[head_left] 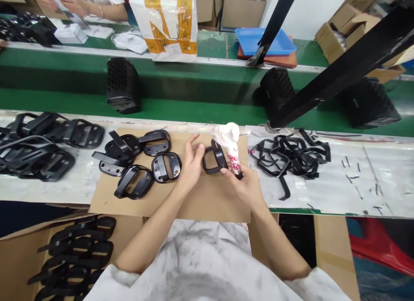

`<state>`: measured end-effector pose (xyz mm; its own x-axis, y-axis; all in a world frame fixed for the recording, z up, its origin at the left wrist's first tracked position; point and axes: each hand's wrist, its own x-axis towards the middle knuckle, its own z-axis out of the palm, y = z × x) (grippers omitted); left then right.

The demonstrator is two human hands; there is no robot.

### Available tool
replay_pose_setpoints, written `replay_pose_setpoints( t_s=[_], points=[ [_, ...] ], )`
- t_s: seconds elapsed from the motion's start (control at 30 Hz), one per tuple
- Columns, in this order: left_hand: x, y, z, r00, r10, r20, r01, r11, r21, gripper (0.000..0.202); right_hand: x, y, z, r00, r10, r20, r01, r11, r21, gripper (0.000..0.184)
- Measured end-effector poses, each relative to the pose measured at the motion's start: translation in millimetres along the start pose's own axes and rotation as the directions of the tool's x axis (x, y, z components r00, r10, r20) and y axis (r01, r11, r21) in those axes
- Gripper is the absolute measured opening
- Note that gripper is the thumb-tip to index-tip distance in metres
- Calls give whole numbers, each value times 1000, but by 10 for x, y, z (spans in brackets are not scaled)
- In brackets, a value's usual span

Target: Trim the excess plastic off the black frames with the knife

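Observation:
My right hand [244, 184] is closed around a white cloth-wrapped tool [232, 146] with red marks on its handle and a bulky wrapped head. Its thumb touches the edge of a black rectangular frame [211, 161] with an open middle. Just left of that frame is my left hand [193, 163], fingers apart and holding nothing. Several black rounded plates with raised strap-like handles lie on the cardboard sheet [207, 204], the closest being a plate [158, 166] beside my left hand. To the right is a pile of thin black strips [287, 154].
More black handled plates [48, 163] lie at far left, and others fill a cardboard box [77, 249] below. Black perforated units [123, 85] stand on the green conveyor [194, 102]. A slanted black post [339, 64] crosses at right. Another person's hands [74, 7] are across the line.

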<state>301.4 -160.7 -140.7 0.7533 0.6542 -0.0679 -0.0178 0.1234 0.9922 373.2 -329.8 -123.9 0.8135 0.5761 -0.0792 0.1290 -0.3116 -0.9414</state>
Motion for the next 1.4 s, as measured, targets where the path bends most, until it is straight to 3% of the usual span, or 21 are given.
replay_pose_setpoints(
  t_s=[0.07, 0.13, 0.17, 0.2, 0.3, 0.43, 0.67, 0.87, 1.0, 1.1, 1.23, 1.33, 1.4],
  points=[
    [-127, -81, -49, 975, 193, 107, -214, 944, 251, 33, 51, 12, 37, 988, 150, 45, -155, 977, 146, 37],
    [-201, -157, -66, 931, 240, 275, -326, 886, 330, 32, 93, 22, 43, 956, 266, 120, -289, 921, 263, 43],
    [-204, -189, -62, 924, 220, 313, -323, 887, 330, 32, 106, 29, 30, 945, 293, 144, -324, 897, 300, 46],
    [-182, -217, -50, 933, 189, 305, -287, 903, 319, 33, 111, 39, 6, 943, 297, 152, -331, 887, 321, 49],
    [17, -269, 9, 985, 100, 142, -125, 975, 184, 41, 73, 96, -118, 967, 228, 110, -251, 923, 292, 56],
    [339, -272, 83, 996, 83, 38, -83, 997, 3, 52, -82, 252, -264, 968, 188, 165, -205, 974, 93, 51],
    [344, -246, 150, 991, 124, 45, -126, 991, 42, 50, -254, 489, -203, 961, 237, 142, -239, 971, -3, 61],
    [309, -247, 129, 993, 100, 55, -102, 994, 26, 48, -194, 399, -276, 976, 188, 107, -182, 981, -66, 58],
    [316, -251, 125, 994, 91, 58, -92, 995, 21, 47, -171, 371, -324, 969, 182, 169, -159, 977, -139, 59],
    [322, -252, 121, 994, 95, 57, -97, 995, 30, 49, -161, 366, -341, 983, 164, 85, -155, 982, -109, 59],
    [315, -248, 110, 995, 81, 57, -82, 996, 25, 49, -145, 376, -320, 975, 143, 172, -106, 973, -205, 56],
    [306, -255, 110, 994, 88, 58, -89, 996, 18, 48, -139, 393, -302, 986, 134, 95, -113, 974, -196, 58],
    [315, -262, 112, 993, 100, 70, -101, 995, 11, 48, -137, 404, -316, 986, 116, 121, -86, 969, -230, 58]
  ],
)
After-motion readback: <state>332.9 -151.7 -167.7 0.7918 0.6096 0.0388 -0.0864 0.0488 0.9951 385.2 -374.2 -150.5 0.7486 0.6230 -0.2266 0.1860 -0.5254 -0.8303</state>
